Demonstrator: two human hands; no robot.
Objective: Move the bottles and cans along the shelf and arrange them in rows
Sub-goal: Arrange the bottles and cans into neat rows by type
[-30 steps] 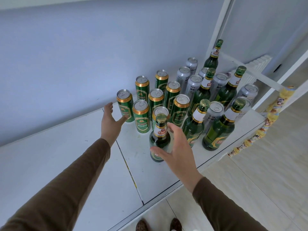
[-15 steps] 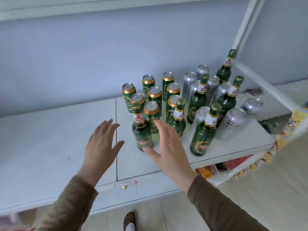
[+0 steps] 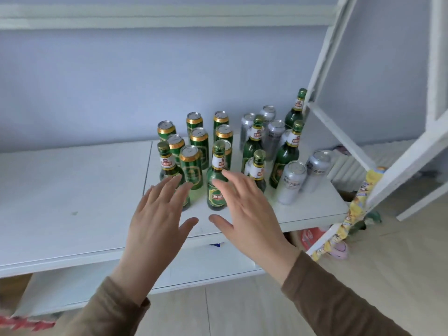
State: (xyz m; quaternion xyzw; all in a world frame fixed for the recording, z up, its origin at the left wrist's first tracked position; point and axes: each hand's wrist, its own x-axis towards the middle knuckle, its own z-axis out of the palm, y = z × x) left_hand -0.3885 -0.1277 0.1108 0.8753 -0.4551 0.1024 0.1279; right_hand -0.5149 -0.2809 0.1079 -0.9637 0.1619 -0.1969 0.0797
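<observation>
- The left hand [image 3: 155, 221] hovers over the white shelf [image 3: 72, 190], fingers straight and spread, its grip wide and holding nothing; its fingertips overlap the front-left green bottle [image 3: 169, 175].
- The right hand [image 3: 247, 214] is likewise spread wide, empty, its fingers in front of the middle green bottle [image 3: 217, 180].
- Green cans [image 3: 198, 146] stand clustered behind these two bottles, toward the wall.
- Silver cans [image 3: 291, 183] and more green bottles [image 3: 286, 156] stand to the right, near the shelf's end.
- Both sleeves are brown.
</observation>
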